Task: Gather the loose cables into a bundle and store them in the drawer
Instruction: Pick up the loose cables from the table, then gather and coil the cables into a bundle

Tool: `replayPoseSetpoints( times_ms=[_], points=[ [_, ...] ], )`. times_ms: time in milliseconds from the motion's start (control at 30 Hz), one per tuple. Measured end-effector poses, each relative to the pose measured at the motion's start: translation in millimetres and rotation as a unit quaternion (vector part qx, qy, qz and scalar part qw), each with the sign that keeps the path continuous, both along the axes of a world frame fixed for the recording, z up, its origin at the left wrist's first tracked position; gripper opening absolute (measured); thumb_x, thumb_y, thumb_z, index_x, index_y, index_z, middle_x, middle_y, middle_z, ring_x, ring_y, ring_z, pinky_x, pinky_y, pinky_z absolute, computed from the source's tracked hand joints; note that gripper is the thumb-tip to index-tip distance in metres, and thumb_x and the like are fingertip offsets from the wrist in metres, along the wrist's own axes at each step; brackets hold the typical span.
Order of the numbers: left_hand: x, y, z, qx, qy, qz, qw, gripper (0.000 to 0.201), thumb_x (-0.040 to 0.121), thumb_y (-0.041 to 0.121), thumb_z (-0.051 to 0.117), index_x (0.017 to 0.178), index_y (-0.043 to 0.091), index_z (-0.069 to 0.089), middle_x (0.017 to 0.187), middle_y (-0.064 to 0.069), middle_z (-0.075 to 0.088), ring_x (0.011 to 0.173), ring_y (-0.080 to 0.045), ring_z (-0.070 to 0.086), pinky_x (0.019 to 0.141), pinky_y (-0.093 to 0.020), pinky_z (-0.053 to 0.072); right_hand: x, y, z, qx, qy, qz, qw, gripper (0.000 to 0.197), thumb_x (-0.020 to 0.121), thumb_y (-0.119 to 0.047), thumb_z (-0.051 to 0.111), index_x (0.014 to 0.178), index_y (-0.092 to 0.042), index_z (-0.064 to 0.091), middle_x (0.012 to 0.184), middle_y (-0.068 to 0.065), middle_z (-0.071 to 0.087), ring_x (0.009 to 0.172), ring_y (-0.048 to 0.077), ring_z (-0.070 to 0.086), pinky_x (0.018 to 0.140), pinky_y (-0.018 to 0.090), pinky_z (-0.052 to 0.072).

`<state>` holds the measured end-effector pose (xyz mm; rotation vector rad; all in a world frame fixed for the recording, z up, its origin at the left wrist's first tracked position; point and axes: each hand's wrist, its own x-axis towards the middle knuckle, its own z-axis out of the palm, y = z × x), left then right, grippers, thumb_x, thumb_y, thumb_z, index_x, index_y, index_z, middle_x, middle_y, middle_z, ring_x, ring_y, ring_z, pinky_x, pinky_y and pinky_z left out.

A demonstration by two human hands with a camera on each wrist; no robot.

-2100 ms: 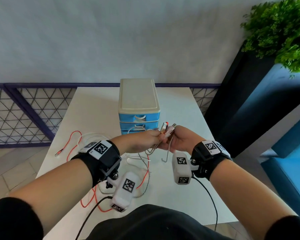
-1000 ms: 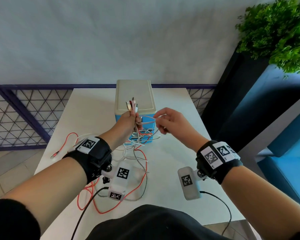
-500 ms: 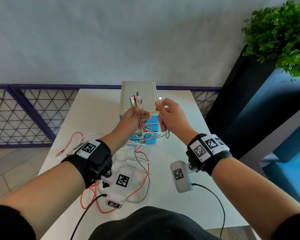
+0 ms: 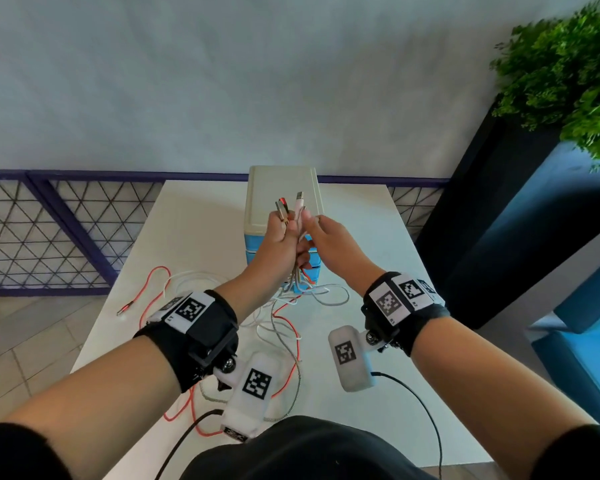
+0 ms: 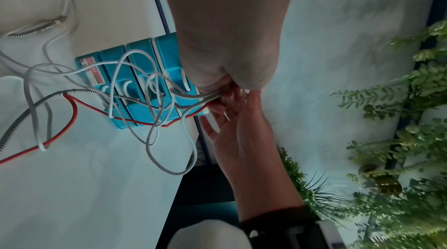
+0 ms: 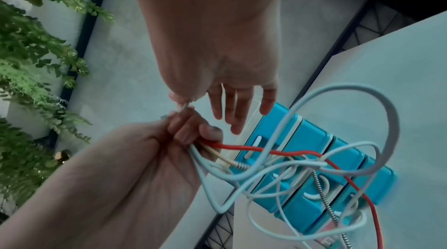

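My left hand (image 4: 286, 233) is held up in front of the drawer unit (image 4: 281, 188), gripping a bundle of cable ends (image 4: 284, 209) whose plugs stick up out of the fist. My right hand (image 4: 310, 223) touches it and pinches a white cable plug (image 4: 300, 200) between thumb and forefinger; its other fingers are spread. Red (image 6: 266, 151), white (image 6: 362, 90) and braided (image 6: 319, 192) cables hang from the left fist (image 6: 184, 130) in loose loops down to the table. All the blue drawers (image 5: 145, 81) are closed.
The red cable's far end (image 4: 123, 309) lies at the left of the white table (image 4: 368, 220), with white loops (image 4: 194, 277) beside it. A dark planter (image 4: 482, 220) with green foliage stands to the right. A mesh railing (image 4: 49, 230) runs behind.
Both hands rose from table height to in front of the drawer unit. My right hand fetched a white cable end and has brought it left against the bundle in my left hand.
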<state>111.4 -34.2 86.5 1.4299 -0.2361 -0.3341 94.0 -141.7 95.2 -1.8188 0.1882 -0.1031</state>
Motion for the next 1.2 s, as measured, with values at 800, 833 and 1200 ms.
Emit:
replayPoseSetpoints(
  times_ms=[800,833,1200],
  points=[
    [7.6,16.3,17.2,0.316,-0.14,-0.148,0.927,0.029,0.099,0.01,0.029,0.125,0.005,0.043,0.086,-0.006,0.055,0.069,-0.015,0.051,0.054,-0.022,0.043,-4.7,15.1,2.4,0.048,0.057,0.06,0.995,0.028,0.099,-0.043,0.046,0.108,-0.026,0.065,0.065,-0.014,0.058,0.061,0.002,0.053,0.065,0.018,0.044],
    [8.6,17.3,18.7,0.305,-0.129,-0.16,0.93,0.027,0.099,0.008,0.027,0.116,0.005,0.048,0.08,-0.008,0.056,0.064,-0.017,0.052,0.053,-0.023,0.044,-4.1,14.4,1.5,0.039,0.043,0.065,0.996,0.027,0.098,-0.041,0.047,0.107,-0.026,0.068,0.059,-0.006,0.054,0.052,0.007,0.048,0.058,0.02,0.042],
    [-0.5,23.2,0.8,0.158,-0.133,-0.206,0.957,0.029,0.102,0.023,0.027,0.086,0.011,0.048,0.068,-0.004,0.054,0.069,-0.005,0.064,0.074,-0.016,0.05,1.7,8.6,17.8,0.118,-0.012,0.059,0.991,0.045,0.104,-0.036,0.035,0.074,-0.016,0.061,0.11,0.01,0.073,0.077,0.026,0.071,0.055,0.03,0.054]
  ],
)
